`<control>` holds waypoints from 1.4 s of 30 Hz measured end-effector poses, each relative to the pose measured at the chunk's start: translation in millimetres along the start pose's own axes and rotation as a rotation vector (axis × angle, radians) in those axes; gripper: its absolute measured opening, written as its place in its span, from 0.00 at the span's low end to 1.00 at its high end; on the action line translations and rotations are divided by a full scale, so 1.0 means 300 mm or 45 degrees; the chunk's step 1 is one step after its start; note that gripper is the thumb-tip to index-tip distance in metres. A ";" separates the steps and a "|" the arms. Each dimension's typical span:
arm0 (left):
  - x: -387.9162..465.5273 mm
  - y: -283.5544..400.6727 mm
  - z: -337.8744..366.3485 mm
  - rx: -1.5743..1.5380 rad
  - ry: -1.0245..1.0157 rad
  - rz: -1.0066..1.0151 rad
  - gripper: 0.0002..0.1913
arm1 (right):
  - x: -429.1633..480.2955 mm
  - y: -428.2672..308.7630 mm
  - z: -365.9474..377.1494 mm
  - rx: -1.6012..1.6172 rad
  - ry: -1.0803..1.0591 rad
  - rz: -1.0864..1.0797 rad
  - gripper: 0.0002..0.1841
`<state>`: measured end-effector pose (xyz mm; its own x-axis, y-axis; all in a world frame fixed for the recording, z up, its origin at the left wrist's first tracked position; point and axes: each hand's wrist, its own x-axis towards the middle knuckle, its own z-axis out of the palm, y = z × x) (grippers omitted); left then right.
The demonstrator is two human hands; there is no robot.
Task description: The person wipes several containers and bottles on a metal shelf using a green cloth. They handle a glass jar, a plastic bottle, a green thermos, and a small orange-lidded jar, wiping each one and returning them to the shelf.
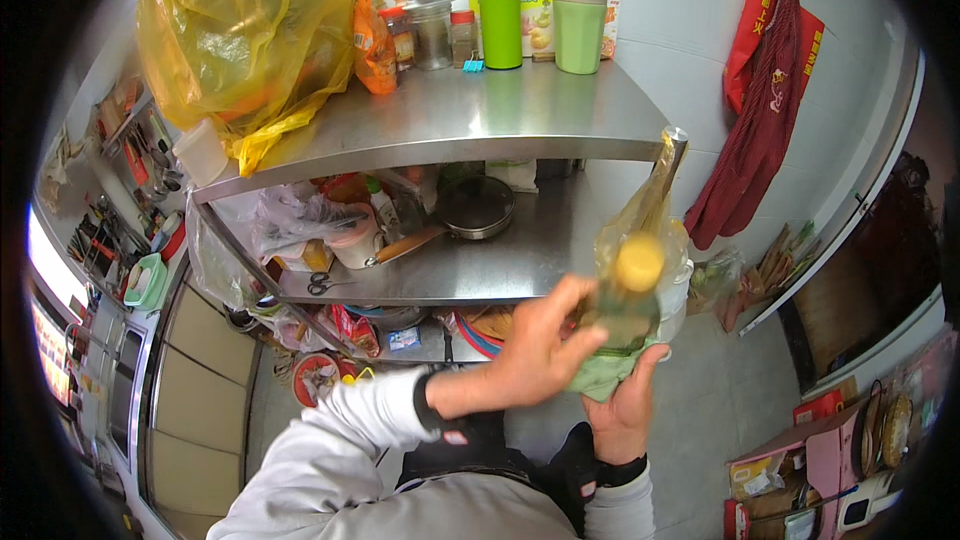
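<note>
A bottle of greenish see-through material with a yellow cap is held up in front of me, blurred. My right hand holds it low down through a light green cloth. On the bottle's left side is my left hand, thumb and forefinger apart. Its thumb tip overlaps the bottle. The other fingertips are partly hidden, so whether this hand grips the bottle is unclear.
Before me stands a steel shelf rack. It carries a large yellow plastic bag, a green flask, a pale green cup and a lidded pan. A plastic bag hangs at its right corner. Scissors lie mid-shelf.
</note>
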<state>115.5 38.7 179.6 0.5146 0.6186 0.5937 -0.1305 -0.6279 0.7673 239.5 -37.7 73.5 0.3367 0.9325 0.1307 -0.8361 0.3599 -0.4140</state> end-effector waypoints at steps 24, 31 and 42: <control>-0.243 -0.146 -0.028 -0.542 -0.487 -0.502 0.20 | -0.190 0.003 -0.144 -0.347 0.093 0.462 0.53; -0.226 -0.265 -0.061 -0.686 -0.614 -0.760 0.23 | -0.205 0.091 -0.182 -0.179 0.362 0.555 0.43; -0.231 -0.176 0.005 -0.631 -0.045 -0.655 0.29 | -0.170 0.140 -0.177 -0.821 0.398 -0.204 0.28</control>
<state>88.1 28.3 97.6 0.6406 0.7577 0.1248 -0.2287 0.0331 0.9729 210.3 -71.9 1.5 0.6217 0.7832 0.0106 -0.3777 0.3116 -0.8719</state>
